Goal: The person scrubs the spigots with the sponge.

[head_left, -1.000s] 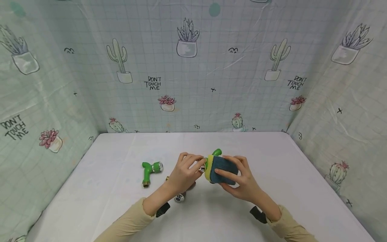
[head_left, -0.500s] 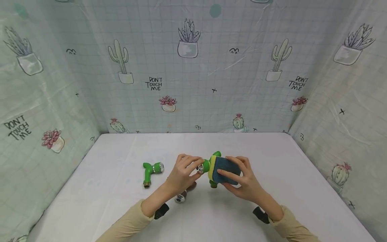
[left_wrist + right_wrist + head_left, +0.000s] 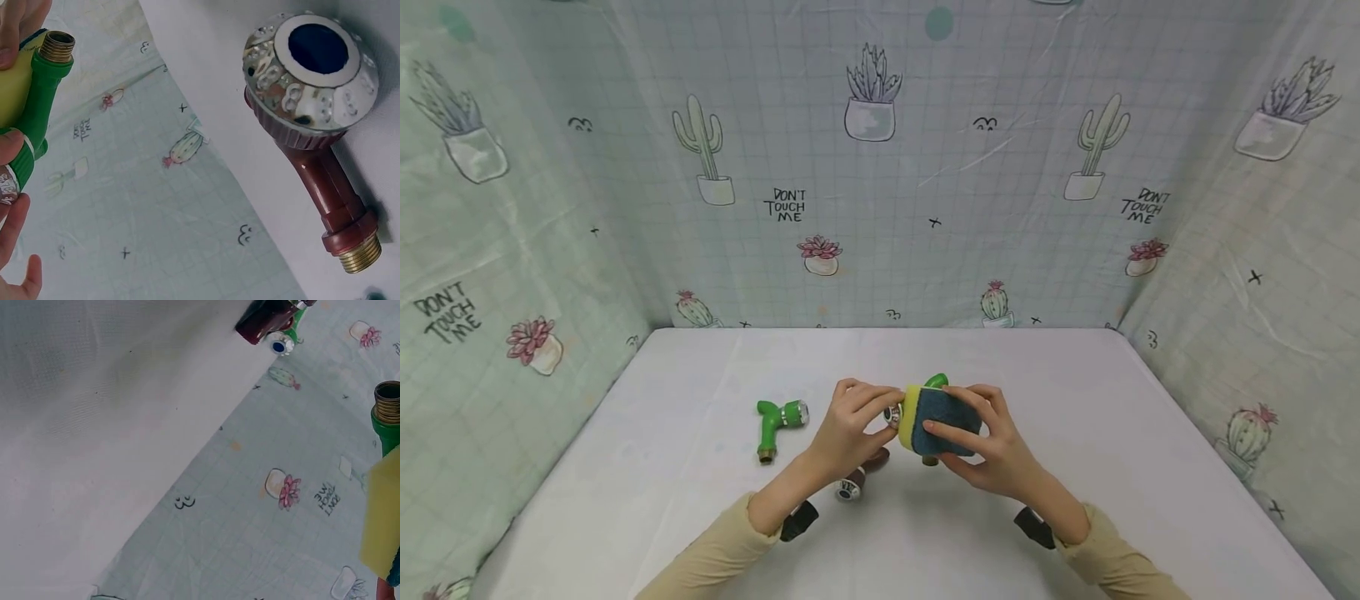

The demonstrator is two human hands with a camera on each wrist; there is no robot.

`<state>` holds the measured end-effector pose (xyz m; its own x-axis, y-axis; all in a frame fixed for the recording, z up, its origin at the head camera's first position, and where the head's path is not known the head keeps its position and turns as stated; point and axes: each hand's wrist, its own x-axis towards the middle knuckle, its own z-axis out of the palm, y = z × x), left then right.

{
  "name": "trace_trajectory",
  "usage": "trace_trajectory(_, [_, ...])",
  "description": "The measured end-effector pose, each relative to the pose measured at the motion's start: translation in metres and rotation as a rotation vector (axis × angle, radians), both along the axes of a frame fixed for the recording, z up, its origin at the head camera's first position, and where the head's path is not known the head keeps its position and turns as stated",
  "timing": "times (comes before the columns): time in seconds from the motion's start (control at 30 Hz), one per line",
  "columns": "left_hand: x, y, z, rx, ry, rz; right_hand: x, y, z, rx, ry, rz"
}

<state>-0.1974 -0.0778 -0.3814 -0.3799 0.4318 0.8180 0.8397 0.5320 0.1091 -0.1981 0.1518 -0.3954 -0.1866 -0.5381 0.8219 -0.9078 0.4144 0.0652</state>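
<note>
My left hand [image 3: 850, 429] pinches the chrome-ended head of a green Y-shaped fitting [image 3: 42, 103], which has a brass threaded end. The fitting is held off the table, threaded end down in the head view. A sponge [image 3: 951, 419], yellow on one side and dark blue on the other, is gripped by my right hand [image 3: 1000, 450]. Its yellow side lies against the fitting and hides most of it in the head view. Below my left hand, a brown fitting [image 3: 312, 169] with a chrome head and brass thread lies on the table, partly covered by the wrist.
A second green fitting [image 3: 771, 429] lies on the white table [image 3: 700, 517], left of my hands. A printed cloth [image 3: 895, 192] with cacti hangs behind and along both sides. Dark straps [image 3: 800, 521] show at the wrists.
The sponge has swept right and then back left along the green fitting, now covering the head's green part that showed half a second ago. My left hand keeps its pinch.
</note>
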Motion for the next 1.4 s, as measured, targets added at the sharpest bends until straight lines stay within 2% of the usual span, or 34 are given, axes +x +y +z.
trace_trajectory(0.17, [-0.001, -0.002, -0.002, 0.019, 0.016, -0.01, -0.004, 0.008, -0.003, 0.021, -0.001, -0.021])
trace_trajectory(0.37, [0.0, -0.002, 0.002, 0.014, 0.004, -0.022, -0.008, 0.022, -0.005, 0.018, -0.004, -0.082])
trace_trajectory(0.53, [0.001, -0.004, 0.002, -0.001, -0.012, -0.028, -0.01, 0.026, -0.004, 0.016, -0.019, -0.078])
trace_trajectory(0.77, [0.001, -0.006, -0.001, 0.029, 0.01, -0.049, -0.001, 0.024, -0.009, 0.041, -0.077, -0.044])
trace_trajectory(0.97, [-0.001, -0.008, -0.001, 0.051, 0.032, -0.041, 0.01, 0.02, -0.016, 0.077, -0.12, -0.019])
trace_trajectory(1.17, [-0.003, -0.012, 0.001, 0.063, 0.039, -0.056, 0.02, 0.015, -0.02, 0.159, -0.098, -0.005])
trace_trajectory(1.4, [-0.002, -0.013, 0.006, 0.046, 0.014, -0.094, 0.014, 0.018, -0.014, 0.133, -0.072, 0.001])
